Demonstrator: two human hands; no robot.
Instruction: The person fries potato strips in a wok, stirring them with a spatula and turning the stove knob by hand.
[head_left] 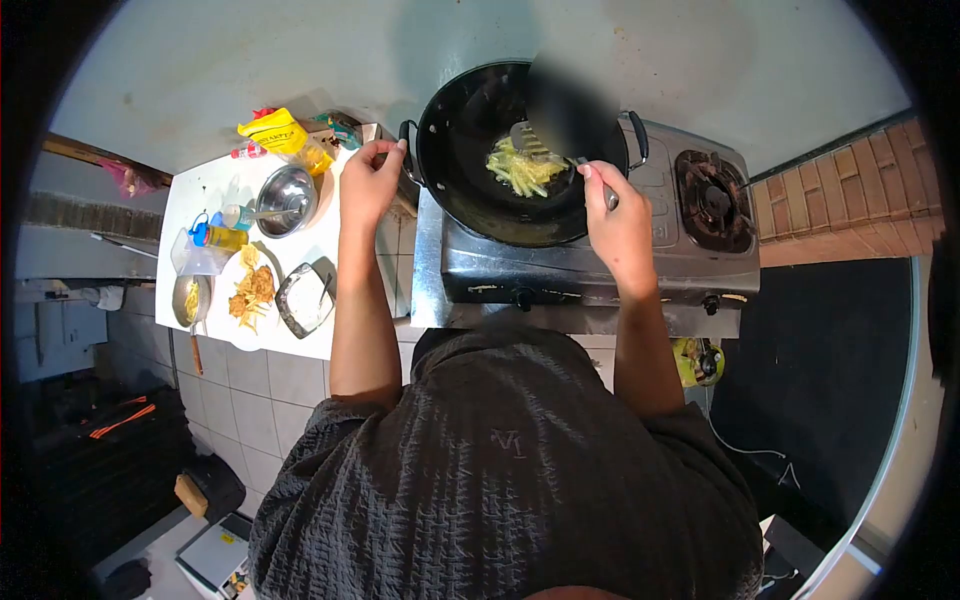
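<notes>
A large black wok (460, 205) sits on the left burner of the stove. Pale yellow-green strips of food (525, 172), like cut potato, lie clustered in shiny oil at its bottom. My right hand (620, 220) is closed round the handle of a slotted spatula (538, 142), whose blade touches the far side of the strips. My left hand (370, 180) pinches the wok's left handle (407, 150) between thumb and fingers. A dark blurred patch hides the wok's upper right part.
Right of the wok is a second burner (713, 195). On the white table (215, 180) at left stand a metal bowl (285, 200), a plate of fried food (252, 290), a dark-rimmed square dish (305, 300), an oil bottle (225, 237), a small pan (190, 300) and a yellow bag (275, 132).
</notes>
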